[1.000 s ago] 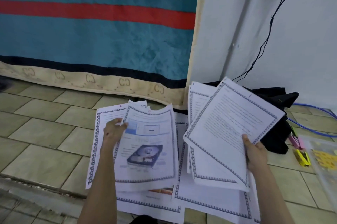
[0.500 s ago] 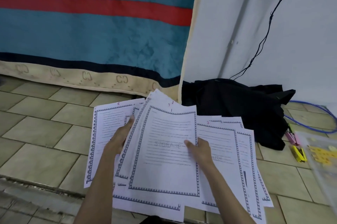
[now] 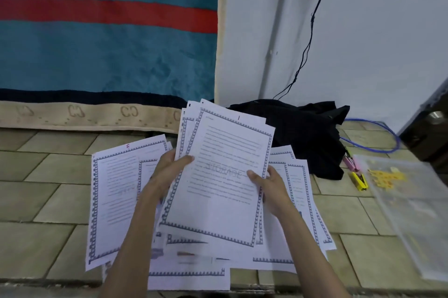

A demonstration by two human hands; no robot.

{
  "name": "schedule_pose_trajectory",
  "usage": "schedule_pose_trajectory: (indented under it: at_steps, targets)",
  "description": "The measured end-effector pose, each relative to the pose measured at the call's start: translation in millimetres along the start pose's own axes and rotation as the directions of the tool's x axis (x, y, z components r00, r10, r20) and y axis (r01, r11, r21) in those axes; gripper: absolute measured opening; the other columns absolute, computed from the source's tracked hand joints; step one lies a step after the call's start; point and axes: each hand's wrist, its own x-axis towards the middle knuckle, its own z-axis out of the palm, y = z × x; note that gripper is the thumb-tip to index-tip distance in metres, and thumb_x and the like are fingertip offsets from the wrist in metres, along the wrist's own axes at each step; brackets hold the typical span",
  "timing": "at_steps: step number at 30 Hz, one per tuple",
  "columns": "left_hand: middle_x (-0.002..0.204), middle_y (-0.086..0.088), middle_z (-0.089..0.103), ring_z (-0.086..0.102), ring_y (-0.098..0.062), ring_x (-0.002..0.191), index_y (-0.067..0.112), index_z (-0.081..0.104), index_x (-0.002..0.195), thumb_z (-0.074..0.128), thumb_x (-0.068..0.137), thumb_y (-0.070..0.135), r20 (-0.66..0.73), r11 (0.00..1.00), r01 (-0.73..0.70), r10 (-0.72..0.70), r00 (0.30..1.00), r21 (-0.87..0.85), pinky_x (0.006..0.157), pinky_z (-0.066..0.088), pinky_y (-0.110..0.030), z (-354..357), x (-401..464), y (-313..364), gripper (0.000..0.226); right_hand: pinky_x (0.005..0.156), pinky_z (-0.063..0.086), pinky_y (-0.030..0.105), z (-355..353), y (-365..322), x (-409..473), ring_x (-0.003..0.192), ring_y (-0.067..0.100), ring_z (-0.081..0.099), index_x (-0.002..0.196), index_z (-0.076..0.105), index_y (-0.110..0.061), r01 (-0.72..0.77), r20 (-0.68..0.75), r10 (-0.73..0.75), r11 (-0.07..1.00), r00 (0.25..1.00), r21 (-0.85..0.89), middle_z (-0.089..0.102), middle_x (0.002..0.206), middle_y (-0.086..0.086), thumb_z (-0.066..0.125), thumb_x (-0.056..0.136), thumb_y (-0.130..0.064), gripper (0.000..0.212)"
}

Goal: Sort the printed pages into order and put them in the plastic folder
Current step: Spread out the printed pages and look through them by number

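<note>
Tiled floor (image 3: 55, 203), beige-grey, pages spread across it; white wall and hanging teal blanket with red stripe (image 3: 106, 31) at the far side.

Nearest: loose printed pages (image 3: 114, 200) fanned on the floor, all with blue patterned borders, overlapping, some skewed. One at left has a small red handwritten mark near its top edge.

Above them, held stack (image 3: 223, 176) lifted clear of the floor, tilted, top sheet text-only with faint "STORAGE" watermark and a red mark at its top. Several sheets behind it stick out unevenly at the far left corner. Left hand (image 3: 167, 171) grips the stack's left edge, thumb on top. Right hand (image 3: 271, 188) grips the right edge, thumb on the page face.

Step judged: sorting, mid-way; the stack is being gathered, many pages not yet collected. Next move likely needs squaring the stack, then picking the next numbered page from the floor.

Right, well apart: clear plastic folder (image 3: 412, 212) flat on the floor, yellow items showing through it. Beside it a yellow clip (image 3: 358, 180). Farther: black cloth bundle (image 3: 298, 135), blue cable (image 3: 378, 137).
</note>
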Motion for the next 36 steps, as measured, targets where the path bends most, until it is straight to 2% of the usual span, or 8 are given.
schedule_pose_trajectory:
  at_steps: [9,12,16,21,26,29,32,36]
  targets:
    - [0.12,0.005,0.064,0.061,-0.014,0.111,0.017,0.055,0.126,0.085,0.057,0.049,-0.044,0.98,-0.175,0.18,0.983,0.099,0.096,0.049,-0.037,34,7,29,0.081,0.083,0.057,0.029,-10,-77,-12,0.1,0.016,0.069,0.104,0.067,-0.016,0.389,0.134,-0.37,0.906,0.919,-0.167,0.072,0.106,-0.003,0.069,0.079,0.001,0.03]
    - [0.102,0.016,0.062,0.059,0.0,0.095,0.024,0.054,0.11,0.081,0.07,0.019,-0.089,0.973,-0.222,0.228,0.97,0.07,0.086,0.048,-0.017,48,7,36,0.048,0.087,0.055,0.03,-14,-88,-12,0.103,0.018,0.068,0.102,0.068,-0.017,0.466,0.102,-0.455,0.865,0.885,-0.186,0.071,0.108,0.0,0.07,0.079,-0.001,0.028]
    - [0.103,0.009,0.059,0.057,-0.009,0.1,0.022,0.051,0.11,0.079,0.071,0.009,-0.099,0.966,-0.251,0.256,0.962,0.063,0.092,0.044,-0.023,60,7,34,0.05,0.084,0.055,0.028,-21,-85,-10,0.099,0.015,0.069,0.1,0.067,-0.017,0.44,0.091,-0.431,0.862,0.898,-0.251,0.072,0.105,-0.001,0.074,0.076,-0.002,0.029]
    - [0.124,0.002,0.06,0.057,-0.015,0.113,0.009,0.049,0.131,0.083,0.066,0.026,-0.144,0.98,-0.189,0.197,0.97,0.064,0.1,0.045,-0.032,55,18,17,0.075,0.083,0.055,0.022,-25,-71,-6,0.095,0.002,0.068,0.107,0.068,-0.013,0.416,0.122,-0.401,0.829,0.908,-0.374,0.07,0.106,-0.003,0.069,0.084,-0.012,0.023]
    - [0.108,0.001,0.064,0.061,-0.012,0.098,0.01,0.056,0.121,0.07,0.082,0.02,-0.1,0.98,-0.188,0.193,0.976,0.057,0.073,0.052,-0.012,51,15,23,0.043,0.076,0.05,0.008,-25,-73,0,0.088,-0.011,0.064,0.112,0.065,-0.008,0.476,0.019,-0.519,0.768,0.854,-0.428,0.067,0.103,-0.006,0.062,0.089,-0.01,0.023]
    - [0.112,0.001,0.062,0.06,-0.018,0.099,0.018,0.052,0.122,0.045,0.092,0.051,-0.14,0.998,0.049,-0.052,0.989,-0.028,0.077,0.052,-0.03,42,17,10,0.046,0.077,0.048,0.011,-43,-81,4,0.092,-0.003,0.062,0.117,0.061,-0.007,0.45,-0.124,-0.556,0.767,0.822,-0.457,0.064,0.105,-0.006,0.057,0.093,-0.012,0.025]
    - [0.092,-0.004,0.055,0.056,-0.025,0.09,0.013,0.055,0.097,0.037,0.087,0.063,-0.205,0.916,0.346,-0.306,0.93,0.202,0.077,0.05,-0.036,46,22,-15,0.054,0.091,0.046,0.029,-81,-70,14,0.104,0.018,0.057,0.124,0.056,0.0,0.277,-0.348,-0.435,0.865,0.83,-0.418,0.061,0.118,0.007,0.056,0.093,-0.013,0.033]
    - [0.121,-0.017,0.053,0.056,-0.025,0.092,0.001,0.039,0.133,0.059,0.092,0.026,-0.209,0.837,0.445,-0.396,0.894,0.319,0.064,0.054,-0.032,70,22,-30,0.053,0.081,0.052,0.04,-117,-22,19,0.089,0.03,0.062,0.116,0.057,0.002,-0.061,-0.453,-0.027,0.982,0.891,-0.179,0.064,0.107,0.017,0.062,0.09,-0.023,0.037]
